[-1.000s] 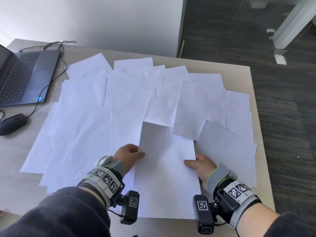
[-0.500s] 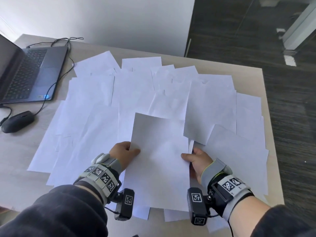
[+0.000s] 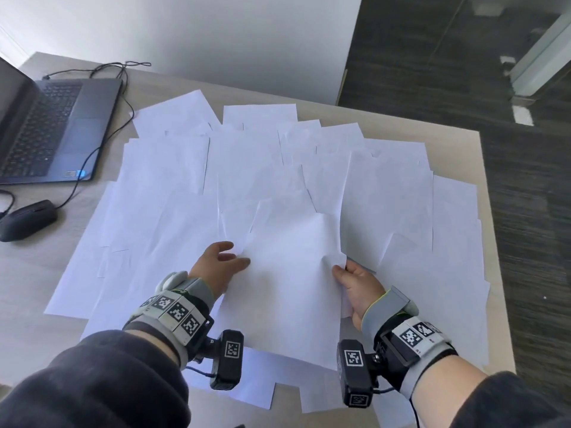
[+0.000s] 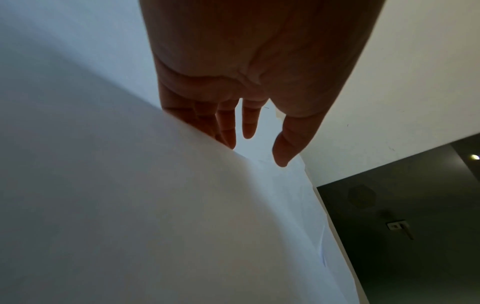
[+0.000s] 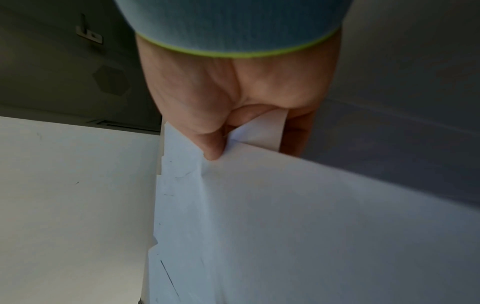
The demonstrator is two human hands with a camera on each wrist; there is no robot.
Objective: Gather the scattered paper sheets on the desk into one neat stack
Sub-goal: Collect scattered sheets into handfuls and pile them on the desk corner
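Note:
Several white paper sheets lie overlapping across the desk. One sheet sits on top near the front, between my hands. My right hand pinches that sheet's right edge, which crumples under the thumb; in the right wrist view the thumb and fingers grip the paper. My left hand is at the sheet's left edge with its fingers spread and straight. In the left wrist view the fingers reach out over paper, some hidden behind a sheet's edge.
An open laptop stands at the back left, with a black mouse and cables beside it. The sheets reach the desk's right edge and overhang the front edge. Dark floor lies to the right.
My left hand has let go of the sheet's left edge and its fingers have spread. The sheet has come down flatter over the spread. My right hand still pinches the right edge.

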